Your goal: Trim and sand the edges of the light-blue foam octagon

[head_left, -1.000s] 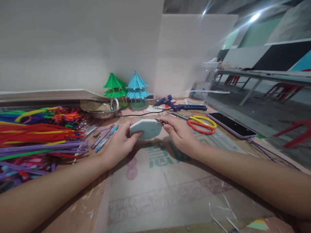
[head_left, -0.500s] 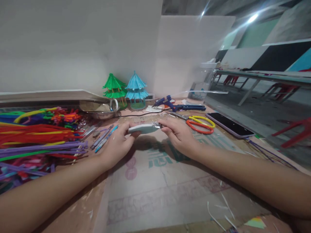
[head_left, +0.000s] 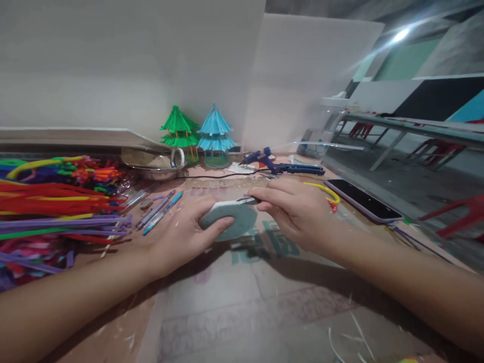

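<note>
My left hand (head_left: 185, 234) grips a pale octagonal foam piece (head_left: 232, 220) by its left edge, thumb on its underside. The piece is tilted so its grey-green lower face shows. My right hand (head_left: 295, 209) is closed on a small metal tool (head_left: 247, 200), its tip resting on the piece's top right edge. Both hands hover just above a printed cardboard sheet (head_left: 249, 292) on the table.
A heap of coloured pipe cleaners (head_left: 56, 201) lies at the left, with pens (head_left: 161, 210) beside it. Green (head_left: 179, 128) and blue (head_left: 215, 133) pagoda models stand at the back. A blue glue gun (head_left: 278, 164), yellow-and-red scissors (head_left: 327, 194) and a phone (head_left: 363, 200) lie on the right.
The foam piece tipped from showing its top face, through edge-on, to showing its underside. Both hands came a little nearer to me and now cover part of the scissors.
</note>
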